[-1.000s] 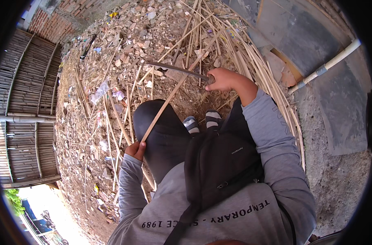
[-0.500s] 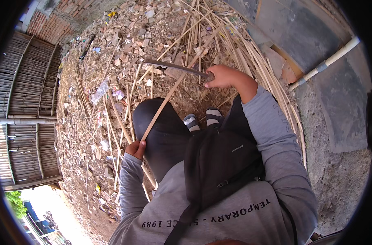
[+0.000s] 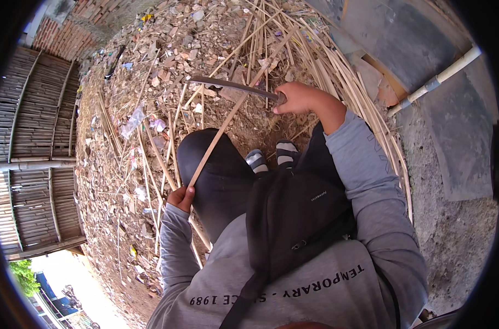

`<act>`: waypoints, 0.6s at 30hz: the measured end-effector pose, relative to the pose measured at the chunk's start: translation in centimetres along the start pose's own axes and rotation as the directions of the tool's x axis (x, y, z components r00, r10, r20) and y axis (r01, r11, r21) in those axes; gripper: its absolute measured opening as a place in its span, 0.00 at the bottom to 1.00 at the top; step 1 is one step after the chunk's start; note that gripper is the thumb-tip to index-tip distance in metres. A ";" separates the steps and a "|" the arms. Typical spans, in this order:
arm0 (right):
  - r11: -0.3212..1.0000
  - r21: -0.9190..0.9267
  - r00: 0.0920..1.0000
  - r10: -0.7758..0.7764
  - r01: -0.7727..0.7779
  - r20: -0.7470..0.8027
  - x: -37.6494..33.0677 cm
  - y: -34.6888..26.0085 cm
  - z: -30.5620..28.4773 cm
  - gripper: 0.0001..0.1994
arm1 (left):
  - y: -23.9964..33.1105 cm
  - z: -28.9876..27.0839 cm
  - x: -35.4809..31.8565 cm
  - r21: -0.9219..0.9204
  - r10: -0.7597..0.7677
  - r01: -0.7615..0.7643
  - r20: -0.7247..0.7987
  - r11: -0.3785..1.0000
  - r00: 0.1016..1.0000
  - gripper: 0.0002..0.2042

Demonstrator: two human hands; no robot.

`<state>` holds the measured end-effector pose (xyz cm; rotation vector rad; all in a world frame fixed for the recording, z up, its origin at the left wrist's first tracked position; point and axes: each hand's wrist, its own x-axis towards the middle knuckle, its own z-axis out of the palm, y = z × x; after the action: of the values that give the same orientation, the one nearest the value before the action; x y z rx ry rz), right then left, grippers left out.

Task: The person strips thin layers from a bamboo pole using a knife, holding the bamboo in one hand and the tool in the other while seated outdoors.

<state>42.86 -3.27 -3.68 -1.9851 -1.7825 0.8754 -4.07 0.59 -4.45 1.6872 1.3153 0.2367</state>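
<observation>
My left hand (image 3: 182,198) is closed around the near end of a long, flat bamboo strip (image 3: 216,137), beside my bent left knee. The strip slants away up and to the right, over the rubble. My right hand (image 3: 301,100) grips the handle end of a machete (image 3: 227,85) with a long, dark, slightly curved blade. Its blade points left and crosses the bamboo strip well beyond my knee. Whether the edge bites into the strip or only rests on it I cannot tell. Most of the handle is hidden in my fist.
Several loose bamboo strips (image 3: 364,104) lie in a long bundle on the right, with more (image 3: 151,148) scattered at left. Broken brick and litter cover the ground (image 3: 167,60). A pale pole (image 3: 436,82) and dark sheets (image 3: 458,142) stand right; a bamboo-slat wall (image 3: 33,109) is left.
The machete has shifted slightly left and away, and its blade is turned a little. My left hand and the bamboo strip stay almost in place.
</observation>
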 end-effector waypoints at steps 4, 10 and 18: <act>0.999 -0.012 0.999 0.030 -0.030 0.031 -0.1 -0.2 -0.1 0.29 | 0.1 0.2 0.0 -0.014 0.031 -0.031 -0.016 0.999 0.999 0.23; 1.000 -0.008 0.999 -0.012 0.012 -0.043 -0.1 0.3 0.3 0.27 | -0.1 0.3 0.0 0.001 0.060 -0.060 -0.025 0.998 0.998 0.23; 0.986 -0.141 0.994 0.073 -0.084 -0.083 -0.3 -2.0 -0.5 0.26 | -0.3 0.5 -0.3 0.077 0.110 -0.105 -0.074 0.992 0.991 0.23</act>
<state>41.69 -3.21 -1.99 -2.1616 -1.7802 0.6999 -4.09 0.05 -4.86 1.8294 1.3054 0.3245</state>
